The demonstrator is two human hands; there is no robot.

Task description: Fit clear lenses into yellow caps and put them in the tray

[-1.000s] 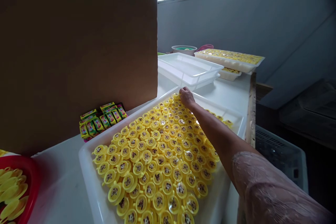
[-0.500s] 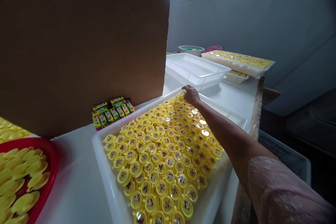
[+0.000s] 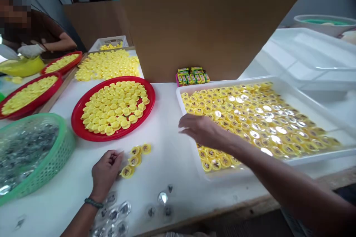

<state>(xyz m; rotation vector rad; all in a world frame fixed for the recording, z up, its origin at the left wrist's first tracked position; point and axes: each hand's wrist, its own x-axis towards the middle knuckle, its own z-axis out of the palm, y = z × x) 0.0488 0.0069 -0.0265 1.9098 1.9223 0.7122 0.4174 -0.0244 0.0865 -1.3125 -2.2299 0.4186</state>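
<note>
My right hand (image 3: 202,130) hovers over the near left corner of a white tray (image 3: 306,98) packed with several yellow caps bearing picture stickers; its fingers are spread and blurred, with nothing visible in them. My left hand (image 3: 105,170) rests on the white table with its fingers curled, right beside a few stickered yellow caps (image 3: 135,158) lying loose. Small clear stickers (image 3: 162,197) lie scattered near the table's front edge below my left wrist.
A red tray of plain yellow caps (image 3: 112,107) sits centre left. A green basket (image 3: 41,155) of clear pieces stands at the left. More red trays (image 3: 27,94), a cardboard wall (image 3: 205,18), small packets (image 3: 191,76) and stacked white trays (image 3: 311,50) surround. Another person (image 3: 36,39) works far left.
My view swung left, bringing the red trays and my left hand into sight. My right hand came back from the tray's far corner to its near left corner.
</note>
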